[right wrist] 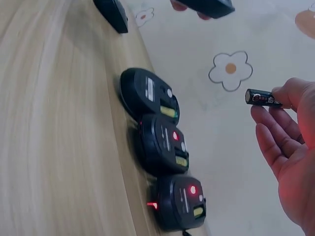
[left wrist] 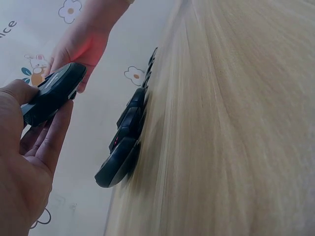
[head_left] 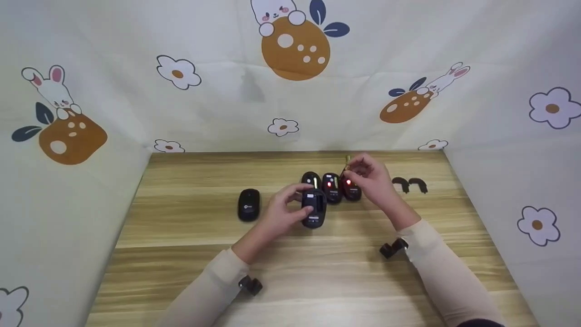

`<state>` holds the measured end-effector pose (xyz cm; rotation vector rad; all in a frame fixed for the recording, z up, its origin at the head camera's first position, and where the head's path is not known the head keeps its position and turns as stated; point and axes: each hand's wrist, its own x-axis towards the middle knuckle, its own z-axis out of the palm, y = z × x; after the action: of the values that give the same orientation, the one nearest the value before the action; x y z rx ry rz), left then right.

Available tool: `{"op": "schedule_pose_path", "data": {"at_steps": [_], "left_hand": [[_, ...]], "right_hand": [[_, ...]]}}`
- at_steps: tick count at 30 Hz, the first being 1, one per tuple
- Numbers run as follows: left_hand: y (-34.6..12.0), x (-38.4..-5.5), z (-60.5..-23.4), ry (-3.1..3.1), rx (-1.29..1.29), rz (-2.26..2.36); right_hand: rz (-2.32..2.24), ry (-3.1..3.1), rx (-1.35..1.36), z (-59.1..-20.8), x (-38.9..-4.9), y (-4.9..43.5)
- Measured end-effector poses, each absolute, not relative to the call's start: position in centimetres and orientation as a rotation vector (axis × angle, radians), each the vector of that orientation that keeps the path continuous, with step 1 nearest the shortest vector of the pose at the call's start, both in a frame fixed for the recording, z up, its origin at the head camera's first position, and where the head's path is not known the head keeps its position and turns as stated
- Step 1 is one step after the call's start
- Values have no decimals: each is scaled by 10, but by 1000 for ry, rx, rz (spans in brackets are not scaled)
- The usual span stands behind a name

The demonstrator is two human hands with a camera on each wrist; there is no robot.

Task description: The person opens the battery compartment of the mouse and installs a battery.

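My left hand [head_left: 283,209] grips a black computer mouse [head_left: 313,219] above the table, thumb on its upturned underside. The mouse's battery slot is uncovered and looks dark inside. In the left wrist view this mouse [left wrist: 58,88] is seen from its side, between thumb and fingers. My right hand [head_left: 372,179] pinches a small battery [right wrist: 261,97] between thumb and fingertips, one end sticking out. Below that hand, three more mice lie belly up in a row: one on the left [right wrist: 142,91], one in the middle [right wrist: 160,145] and one on the right [right wrist: 177,204]. Each has a battery in its slot.
Another black mouse [head_left: 248,205] sits right side up on the wooden table [head_left: 190,254], left of the row. Two curved black covers [head_left: 401,184] lie to the right. Red lights glow on two of the upturned mice. Patterned cloth walls [head_left: 218,104] enclose the table's back and sides.
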<state>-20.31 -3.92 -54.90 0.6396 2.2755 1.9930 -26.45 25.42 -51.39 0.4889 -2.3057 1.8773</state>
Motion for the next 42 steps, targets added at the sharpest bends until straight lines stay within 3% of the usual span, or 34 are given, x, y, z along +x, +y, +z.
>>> {"op": "schedule_pose_path", "data": {"at_steps": [42], "left_hand": [[-38,-204,-547,2323,695,1955]], "right_hand": [[1775,-2353,913,-494,-221,208]]}}
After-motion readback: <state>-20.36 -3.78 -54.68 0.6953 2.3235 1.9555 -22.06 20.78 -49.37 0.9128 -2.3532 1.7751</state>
